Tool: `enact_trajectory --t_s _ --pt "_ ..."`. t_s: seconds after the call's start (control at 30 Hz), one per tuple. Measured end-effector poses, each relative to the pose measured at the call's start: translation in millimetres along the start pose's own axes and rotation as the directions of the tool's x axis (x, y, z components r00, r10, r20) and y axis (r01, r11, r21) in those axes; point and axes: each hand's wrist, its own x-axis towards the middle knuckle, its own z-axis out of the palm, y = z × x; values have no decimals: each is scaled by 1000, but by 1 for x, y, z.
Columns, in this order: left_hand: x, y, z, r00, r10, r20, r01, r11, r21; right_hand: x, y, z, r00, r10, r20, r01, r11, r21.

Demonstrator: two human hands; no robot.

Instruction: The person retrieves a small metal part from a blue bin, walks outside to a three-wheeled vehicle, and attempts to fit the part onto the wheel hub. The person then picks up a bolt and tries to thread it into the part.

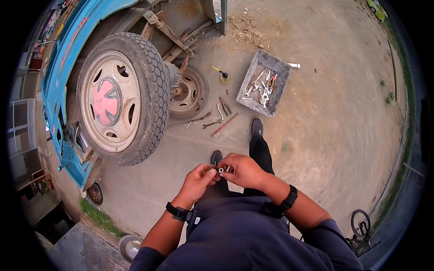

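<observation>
In front of my waist, both hands are closed at a small, pale metal nut [221, 170] with a hole in its middle. My left hand [199, 180] pinches at its left side with thumb and forefinger. Curled over it from the right is my right hand [242, 170], thumb and fingertips gripping the piece. A second light bit shows between the right fingers, too small to name. Further off on the ground lie pliers [225, 106], a wrench [212, 123] and a red bar [225, 124].
A blue truck [68, 54] stands at the left, its front wheel [122, 99] turned outward. Beyond my feet are a grey tray [244, 92] of several wrenches and a small oil can [224, 77]. A bicycle [360, 230] is at the lower right.
</observation>
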Motion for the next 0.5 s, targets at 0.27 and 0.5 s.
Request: enact_trajectory --t_s 0.27,0.5 --pt "93 15 83 989 -123 -86 104 975 -198 39 66 -72 997 30 78 -11 973 -230" --pt "183 -12 81 982 -143 -124 103 953 -285 90 130 -85 992 79 94 -61 981 -186"
